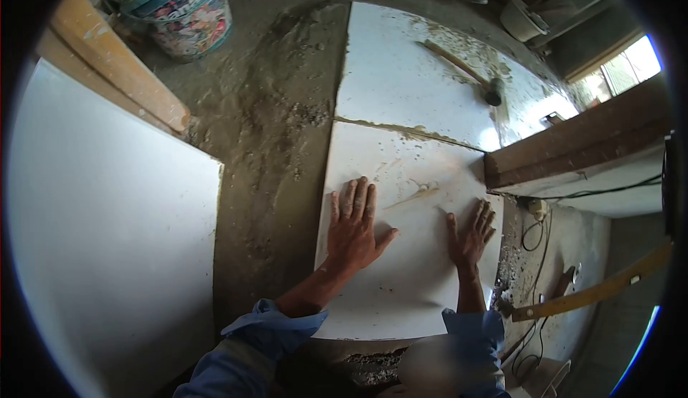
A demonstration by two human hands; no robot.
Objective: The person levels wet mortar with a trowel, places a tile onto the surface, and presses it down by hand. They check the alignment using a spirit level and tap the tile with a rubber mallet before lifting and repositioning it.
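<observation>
Palm down with fingers spread, my left hand lies on the left part of a white floor tile. My right hand rests on the same tile near its right edge, fingers apart, holding nothing. Beyond a mortar-smeared joint, a second white tile adjoins the far edge of the first. A mallet with a wooden handle lies on that far tile, among wet mortar smears. A small smear of mortar marks the near tile ahead of my hands.
Another large white tile stands at the left by a wooden frame. Rough mortar covers the floor between. A paint-stained bucket is at the back left. At the right are a wooden beam, a yellow level and cables.
</observation>
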